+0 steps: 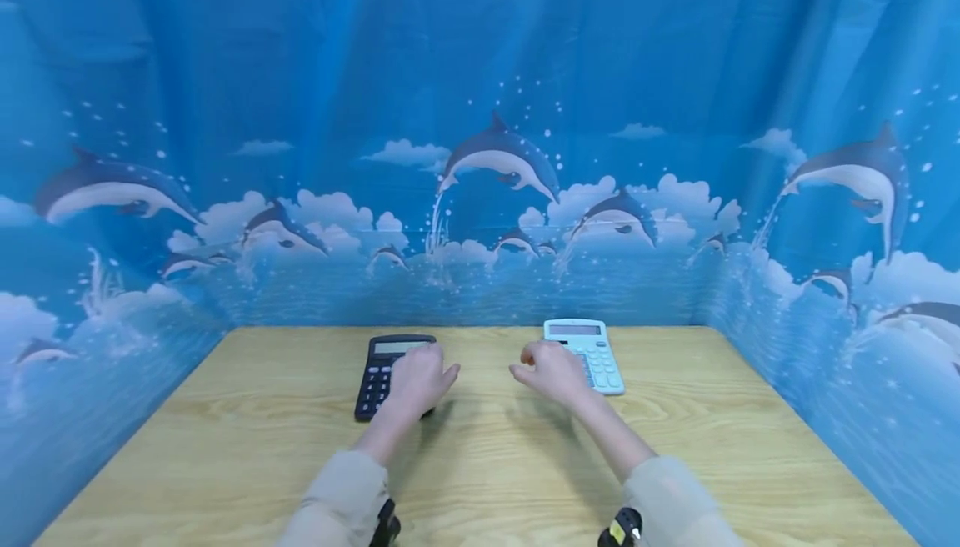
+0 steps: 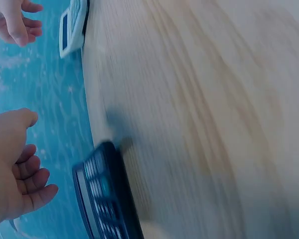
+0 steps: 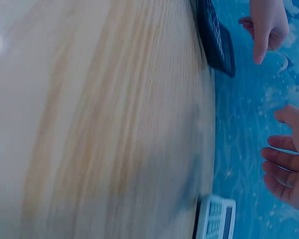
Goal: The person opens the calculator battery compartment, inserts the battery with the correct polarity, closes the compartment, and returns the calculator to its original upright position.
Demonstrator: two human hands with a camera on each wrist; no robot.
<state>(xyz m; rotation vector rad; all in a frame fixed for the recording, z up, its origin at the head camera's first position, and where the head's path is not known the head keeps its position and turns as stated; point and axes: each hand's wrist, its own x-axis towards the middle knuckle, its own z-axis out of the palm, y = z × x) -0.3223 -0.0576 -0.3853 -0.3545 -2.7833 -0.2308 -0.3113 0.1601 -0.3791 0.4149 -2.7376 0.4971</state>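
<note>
Toward the back of the wooden table lie two calculators. The black calculator [image 1: 372,384] is left of centre; my left hand [image 1: 422,376] is raised over its right side and hides part of its keys. Loosely curled fingers with nothing in them show on the left hand [image 2: 27,172] in the left wrist view. The light blue calculator [image 1: 604,368] lies right of centre, partly covered by my right hand [image 1: 557,370], which hovers over its left edge. In the right wrist view the right hand [image 3: 291,159] is relaxed, fingers slightly bent, holding nothing.
The wooden table [image 1: 480,480] runs back to a blue dolphin-print curtain [image 1: 480,280] that also closes off both sides. Dark straps [image 1: 386,522] sit at the cuffs of the light sleeves [image 1: 337,497]. Bare wood separates the two calculators.
</note>
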